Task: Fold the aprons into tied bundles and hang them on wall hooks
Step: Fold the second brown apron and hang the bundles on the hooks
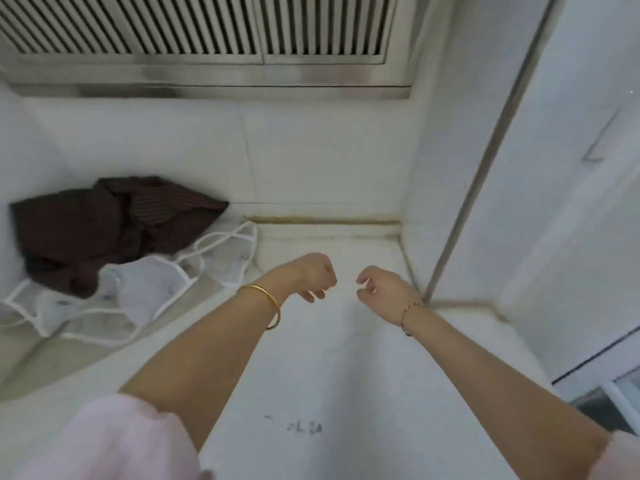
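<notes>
The left hand and right hand curl, perhaps pinching something too faint to tell.

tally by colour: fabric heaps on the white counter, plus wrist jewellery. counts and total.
Dark brown striped cloth heap: 1
Clear plastic heap with white trim: 1 (separate pieces within it cannot be told apart)
Gold bangle, left wrist: 1
Thin chain bracelet, right wrist: 1
Total: 4
</notes>
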The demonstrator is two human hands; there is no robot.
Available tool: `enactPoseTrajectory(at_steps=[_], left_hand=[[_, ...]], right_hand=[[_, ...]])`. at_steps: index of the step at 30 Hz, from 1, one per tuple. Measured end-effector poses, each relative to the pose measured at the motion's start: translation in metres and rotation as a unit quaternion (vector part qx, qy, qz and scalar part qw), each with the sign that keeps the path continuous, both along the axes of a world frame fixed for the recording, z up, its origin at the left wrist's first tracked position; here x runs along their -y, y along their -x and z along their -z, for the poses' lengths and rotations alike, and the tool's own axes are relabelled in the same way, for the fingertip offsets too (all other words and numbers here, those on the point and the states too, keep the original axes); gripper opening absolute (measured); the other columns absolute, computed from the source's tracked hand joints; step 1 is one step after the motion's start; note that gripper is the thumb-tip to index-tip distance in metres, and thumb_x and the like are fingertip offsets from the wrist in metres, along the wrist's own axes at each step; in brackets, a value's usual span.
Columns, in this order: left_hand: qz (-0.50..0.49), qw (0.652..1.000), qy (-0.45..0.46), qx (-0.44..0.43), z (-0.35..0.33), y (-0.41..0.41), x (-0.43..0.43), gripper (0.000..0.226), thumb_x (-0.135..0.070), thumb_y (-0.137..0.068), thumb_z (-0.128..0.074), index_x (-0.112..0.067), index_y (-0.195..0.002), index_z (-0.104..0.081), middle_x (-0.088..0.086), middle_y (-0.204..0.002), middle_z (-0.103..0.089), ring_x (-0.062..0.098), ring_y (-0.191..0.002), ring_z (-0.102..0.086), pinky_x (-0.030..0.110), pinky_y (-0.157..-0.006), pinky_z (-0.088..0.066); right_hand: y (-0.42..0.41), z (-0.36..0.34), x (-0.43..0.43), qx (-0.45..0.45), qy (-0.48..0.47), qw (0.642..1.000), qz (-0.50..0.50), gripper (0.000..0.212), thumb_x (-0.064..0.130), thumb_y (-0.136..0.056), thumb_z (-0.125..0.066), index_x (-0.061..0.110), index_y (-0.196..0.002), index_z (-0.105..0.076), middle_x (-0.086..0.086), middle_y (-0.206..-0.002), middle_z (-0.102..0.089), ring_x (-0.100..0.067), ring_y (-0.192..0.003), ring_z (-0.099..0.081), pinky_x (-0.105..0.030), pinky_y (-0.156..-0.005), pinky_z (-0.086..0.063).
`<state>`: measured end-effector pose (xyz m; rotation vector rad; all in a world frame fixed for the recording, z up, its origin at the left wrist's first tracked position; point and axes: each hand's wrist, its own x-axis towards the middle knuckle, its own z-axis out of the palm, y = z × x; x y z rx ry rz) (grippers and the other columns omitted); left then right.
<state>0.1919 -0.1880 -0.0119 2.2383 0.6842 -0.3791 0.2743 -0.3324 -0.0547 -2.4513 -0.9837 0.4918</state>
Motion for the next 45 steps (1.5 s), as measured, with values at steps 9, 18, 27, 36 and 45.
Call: enactPoseTrajectory(at_steps=[9, 18, 27, 36, 45], left_hand=[[-0.255, 0.931, -0.259, -0.042, 0.03, 0.148, -0.233, 0.036, -0.017, -0.095, -0.046, -0.001, -0.126, -0.04, 0.018, -0.135, -0.031, 0.039, -0.123, -0.037, 0.042, -0.1, -0.035], [-0.281, 0.906, -0.317, -0.016, 0.041, 0.191, -0.339, 0.033, -0.02, -0.093, -0.049, -0.019, -0.125, -0.054, 0.013, -0.149, -0.019, 0.039, -0.131, -0.022, 0.048, -0.106, -0.032], [-0.256, 0.937, -0.229, -0.063, 0.053, 0.156, -0.393, 0.052, -0.023, -0.095, -0.045, -0.032, -0.145, -0.033, 0.014, -0.156, 0.009, 0.039, -0.14, -0.002, 0.047, -0.114, -0.017], [-0.201, 0.894, -0.367, -0.161, 0.074, 0.154, -0.414, 0.05, -0.031, -0.095, -0.043, -0.021, -0.143, -0.035, 0.02, -0.153, -0.002, 0.038, -0.136, -0.015, 0.044, -0.111, -0.023], [-0.348, 0.851, -0.272, 0.285, 0.028, 0.148, -0.409, 0.031, -0.007, -0.087, -0.056, -0.001, -0.117, -0.061, 0.016, -0.125, -0.057, 0.03, -0.116, -0.052, 0.037, -0.1, -0.041]], right_hand=[[0.104, 0.04, -0.211, -0.143, -0.005, 0.987, -0.078, 0.023, 0.025, -0.091, -0.049, 0.02, -0.113, -0.056, -0.004, -0.11, -0.058, -0.028, -0.091, -0.065, -0.035, -0.081, -0.052], [0.124, 0.044, -0.287, -0.199, 0.006, 0.978, -0.068, 0.011, 0.018, -0.09, -0.047, 0.021, -0.098, -0.054, -0.009, -0.099, -0.059, -0.033, -0.085, -0.067, -0.037, -0.063, -0.047], [0.113, 0.047, -0.313, -0.181, 0.026, 0.981, -0.065, 0.01, 0.021, -0.092, -0.046, 0.023, -0.098, -0.053, -0.004, -0.098, -0.061, -0.031, -0.086, -0.068, -0.044, -0.072, -0.055], [0.104, 0.065, -0.312, -0.187, 0.05, 0.98, -0.039, 0.012, 0.02, -0.091, -0.044, 0.025, -0.098, -0.051, -0.011, -0.1, -0.062, -0.03, -0.085, -0.068, -0.037, -0.068, -0.051], [0.111, 0.053, -0.319, -0.188, -0.005, 0.981, -0.039, 0.012, 0.018, -0.092, -0.045, 0.023, -0.101, -0.052, -0.002, -0.091, -0.056, -0.027, -0.079, -0.063, -0.043, -0.067, -0.052]])
